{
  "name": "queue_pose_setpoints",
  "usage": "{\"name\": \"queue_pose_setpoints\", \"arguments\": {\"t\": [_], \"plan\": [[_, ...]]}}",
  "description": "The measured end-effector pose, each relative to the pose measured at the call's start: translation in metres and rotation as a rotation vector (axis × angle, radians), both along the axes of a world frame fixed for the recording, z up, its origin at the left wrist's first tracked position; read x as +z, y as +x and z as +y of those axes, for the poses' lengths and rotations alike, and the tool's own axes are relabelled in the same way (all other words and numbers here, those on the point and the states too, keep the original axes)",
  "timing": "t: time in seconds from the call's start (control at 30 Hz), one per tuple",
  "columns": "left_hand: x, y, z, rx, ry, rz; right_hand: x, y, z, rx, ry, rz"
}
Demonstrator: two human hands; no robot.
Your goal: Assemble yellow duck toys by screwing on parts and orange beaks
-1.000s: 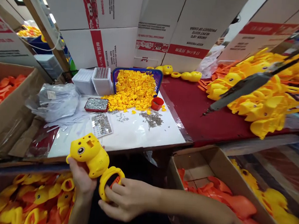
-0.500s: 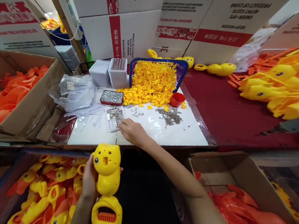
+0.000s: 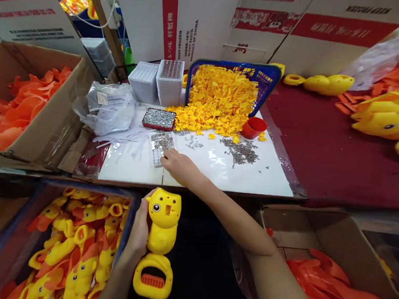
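Now my left hand (image 3: pixel 142 229) is wrapped around the yellow duck toy (image 3: pixel 164 224) before the white tabletop (image 3: pixel 204 179); my right hand (image 3: pixel 180 166) reaches the clear tray (image 3: pixel 155 159) of silvery discs (image 3: pixel 162 140), fingertips bunched, though I cannot tell on what.

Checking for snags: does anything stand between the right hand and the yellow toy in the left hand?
Nothing visible does. The right hand is at the clear tray of small discs; between it and the yellow toy in the left hand I see only the front strip of the white tabletop.
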State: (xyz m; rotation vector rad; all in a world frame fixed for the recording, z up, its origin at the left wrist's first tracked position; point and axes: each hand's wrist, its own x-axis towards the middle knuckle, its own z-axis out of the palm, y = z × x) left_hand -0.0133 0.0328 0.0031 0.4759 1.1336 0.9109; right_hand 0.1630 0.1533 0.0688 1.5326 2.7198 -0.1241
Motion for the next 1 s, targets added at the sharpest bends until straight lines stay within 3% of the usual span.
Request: {"name": "queue_pose_setpoints", "arguments": {"t": [0.23,0.47,0.77,0.9,1.0], "plan": [[0.004,-0.005,-0.002,-0.017,-0.438,-0.148,0.008,0.009,0.012,0.049,-0.092,0.047],[0.003,-0.015,-0.009,-0.101,-0.423,-0.242,0.009,0.009,0.017,0.052,-0.141,0.039],[0.001,-0.011,-0.013,-0.009,-0.363,-0.196,0.013,0.010,0.026,0.096,-0.164,0.045],[0.002,-0.018,-0.012,-0.156,-0.460,-0.245,0.019,0.009,0.037,0.136,-0.216,0.046],[0.003,-0.019,-0.010,-0.162,-0.516,-0.241,0.023,0.006,0.035,0.148,-0.205,0.006]]}}
